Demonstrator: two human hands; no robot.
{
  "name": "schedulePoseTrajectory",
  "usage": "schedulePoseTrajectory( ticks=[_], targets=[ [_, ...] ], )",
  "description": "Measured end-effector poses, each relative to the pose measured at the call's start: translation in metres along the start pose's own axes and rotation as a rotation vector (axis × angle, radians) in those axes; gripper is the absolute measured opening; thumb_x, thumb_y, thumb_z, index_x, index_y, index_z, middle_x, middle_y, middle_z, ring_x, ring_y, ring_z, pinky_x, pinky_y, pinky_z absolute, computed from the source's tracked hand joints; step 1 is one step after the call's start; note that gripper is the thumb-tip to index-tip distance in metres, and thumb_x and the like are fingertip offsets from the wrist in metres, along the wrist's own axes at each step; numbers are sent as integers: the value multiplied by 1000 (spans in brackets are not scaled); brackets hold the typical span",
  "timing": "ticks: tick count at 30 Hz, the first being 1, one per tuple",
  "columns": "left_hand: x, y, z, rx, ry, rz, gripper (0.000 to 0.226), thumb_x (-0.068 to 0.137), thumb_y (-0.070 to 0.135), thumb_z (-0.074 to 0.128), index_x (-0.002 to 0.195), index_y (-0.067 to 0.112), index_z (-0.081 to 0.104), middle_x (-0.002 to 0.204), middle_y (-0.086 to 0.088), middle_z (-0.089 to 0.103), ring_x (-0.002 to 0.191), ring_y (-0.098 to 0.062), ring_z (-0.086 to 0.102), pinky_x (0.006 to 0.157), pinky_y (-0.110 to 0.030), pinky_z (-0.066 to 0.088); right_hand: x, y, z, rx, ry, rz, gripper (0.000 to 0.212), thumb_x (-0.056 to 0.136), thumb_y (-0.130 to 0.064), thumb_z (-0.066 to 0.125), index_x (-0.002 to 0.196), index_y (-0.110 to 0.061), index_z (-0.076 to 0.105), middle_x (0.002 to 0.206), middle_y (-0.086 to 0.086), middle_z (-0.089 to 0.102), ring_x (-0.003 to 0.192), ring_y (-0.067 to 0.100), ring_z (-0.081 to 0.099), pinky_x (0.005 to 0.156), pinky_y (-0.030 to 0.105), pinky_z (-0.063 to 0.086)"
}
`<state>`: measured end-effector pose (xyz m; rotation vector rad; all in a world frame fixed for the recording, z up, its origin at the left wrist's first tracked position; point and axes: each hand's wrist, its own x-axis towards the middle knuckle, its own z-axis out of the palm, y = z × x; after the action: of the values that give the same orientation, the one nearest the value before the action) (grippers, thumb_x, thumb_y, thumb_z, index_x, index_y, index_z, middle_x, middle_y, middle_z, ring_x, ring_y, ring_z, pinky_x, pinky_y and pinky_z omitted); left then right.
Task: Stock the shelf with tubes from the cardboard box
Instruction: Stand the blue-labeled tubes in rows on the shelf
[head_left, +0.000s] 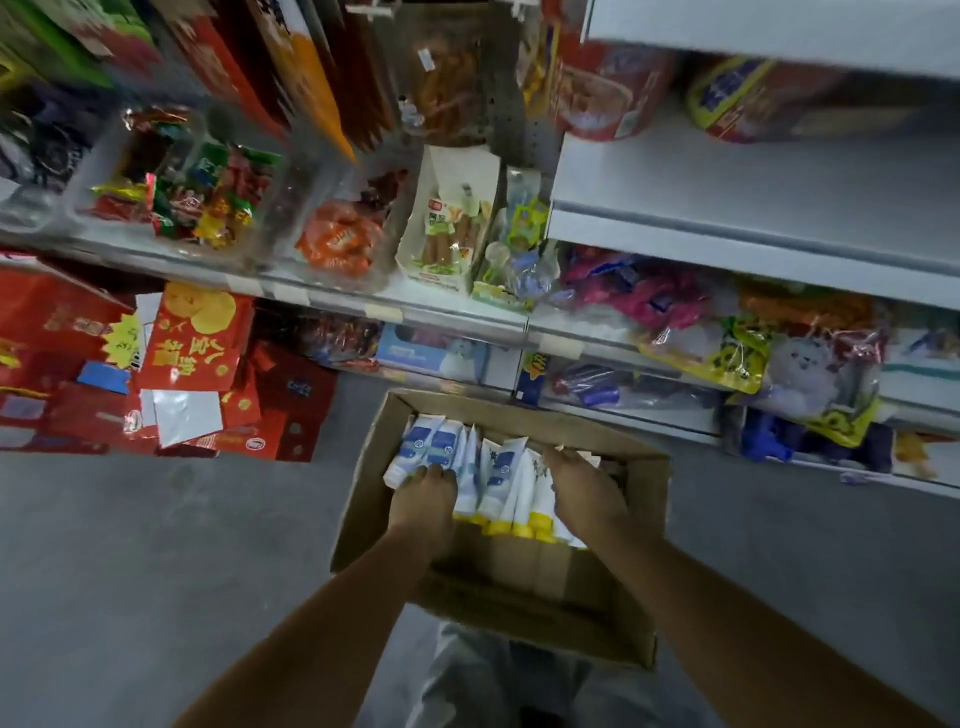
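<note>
Though the blue labels on the white, yellow-capped tubes (498, 467) are too blurred to read, the tubes lie packed in the cardboard box (644, 499) on the grey floor (156, 545). The left hand (423, 493) curls its fingers over them. The right hand (587, 488) lies across them, its grip unclear. Red packs (192, 343) with yellow Chinese characters lie to the left, and the white shelf (727, 176) stands beyond the box.

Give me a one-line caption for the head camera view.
Left hand and right hand rest on white tubes in the cardboard box below stocked shelves.
</note>
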<state>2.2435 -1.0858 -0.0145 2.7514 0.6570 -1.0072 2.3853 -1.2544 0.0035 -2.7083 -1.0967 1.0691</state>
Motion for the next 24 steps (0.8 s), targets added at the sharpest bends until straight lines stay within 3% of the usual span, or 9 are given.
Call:
schedulePoseTrajectory(
  ticks=[2,5,11,18,24],
  targets=[
    [17,-4,13,-31,10,4,42,93,12,53,133,12,44,132,-10,50,124,-27,47,100,-36,44,20,-9,22,52,-9,34,67,87,5,51,149,-13,32,144,7,46,122,26,55,91,38,51],
    [39,-1,30,-202,22,-45,39,98,27,48,134,12,44,132,-12,52,123,-27,49,98,-37,46,44,-18,48,134,-2,100,52,91,-5,56,140,-14,41,138,9,51,117,32,58,90,43,53],
    [63,18,56,-469,47,-145,59,97,44,49,144,12,34,139,-12,47,127,-27,47,97,-40,46,82,-18,88,347,41,286,45,95,-28,58,135,-12,45,127,12,60,119,32,56,95,42,50],
    [74,28,81,-377,76,-205,63,95,43,54,143,11,30,139,-12,46,125,-27,48,93,-39,48,119,-25,102,487,67,432,43,91,-26,64,125,-5,51,124,16,61,116,35,58,86,40,52],
    [85,34,83,-297,85,-235,51,96,31,55,140,12,35,132,-11,54,110,-25,63,83,-36,53,137,-29,108,471,105,513,36,88,-28,67,115,-5,57,119,17,62,110,36,61,79,39,51]
  ],
)
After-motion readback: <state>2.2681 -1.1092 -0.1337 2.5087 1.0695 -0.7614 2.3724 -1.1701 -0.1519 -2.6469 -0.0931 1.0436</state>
